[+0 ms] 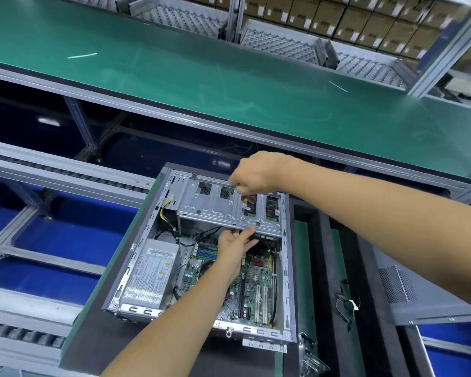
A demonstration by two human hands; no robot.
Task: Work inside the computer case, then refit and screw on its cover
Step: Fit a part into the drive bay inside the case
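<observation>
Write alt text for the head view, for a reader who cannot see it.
A person works inside an open computer case: the right hand grips a screwdriver pointed down at the metal drive cage, while the left hand reaches under the cage's front edge, over the motherboard. A green conveyor belt runs behind.

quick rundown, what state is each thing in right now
computer case: lying on its side, cover off, inside exposed
drive cage: in place across the far end of the case
screwdriver: upright, tip down on the drive cage
right hand: grips the screwdriver from above
left hand: inside the case, fingers touching the cage's near edge
perforated panel: lying apart, right of the case
</observation>
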